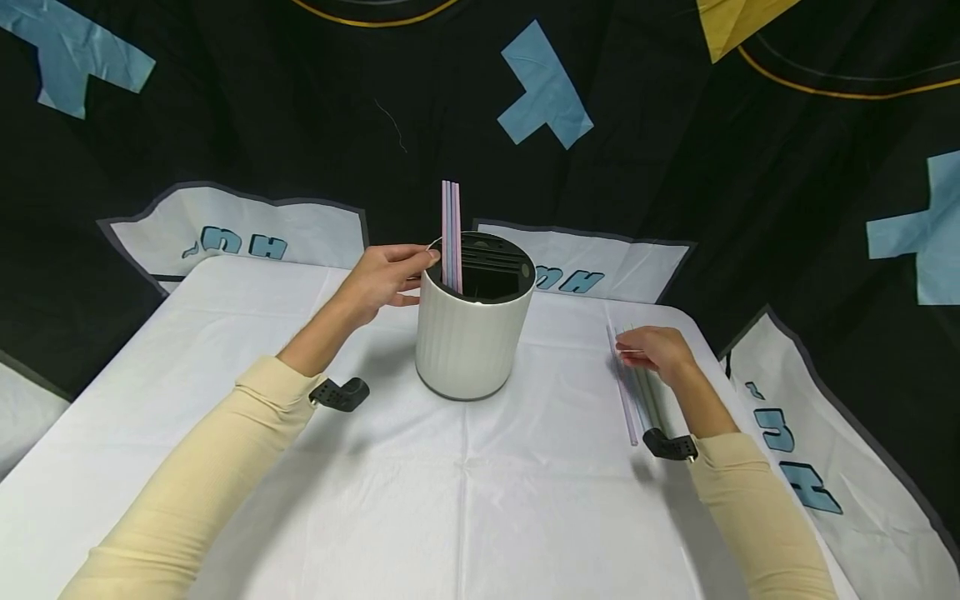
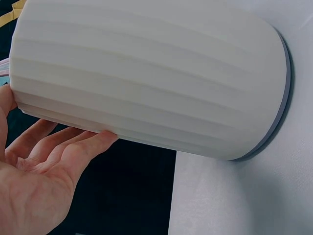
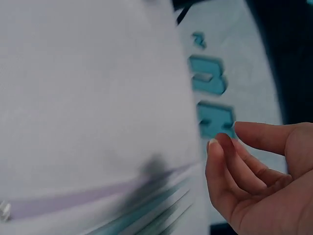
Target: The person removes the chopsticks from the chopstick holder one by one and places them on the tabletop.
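Observation:
A white ribbed cylindrical holder (image 1: pixel 472 350) with a black slotted top stands upright on the white table. Several pink and bluish straws (image 1: pixel 451 225) rise from the left part of its opening. My left hand (image 1: pixel 384 279) grips the holder at its upper left, thumb at the rim; in the left wrist view its fingers (image 2: pixel 88 149) lie along the ribbed outer wall. Over the right of the table, my right hand (image 1: pixel 654 350) hovers above several loose straws (image 1: pixel 627 408), lilac, blue and greenish. In the right wrist view, its loosely bent fingers (image 3: pixel 222 171) hold nothing, with a gap to the thumb.
A white cloth (image 1: pixel 465 517) covers the table. Behind it hangs a black backdrop (image 1: pixel 300 133) with blue tape pieces (image 1: pixel 547 83). White printed panels (image 1: pixel 300 229) hang along the far and right edges of the table.

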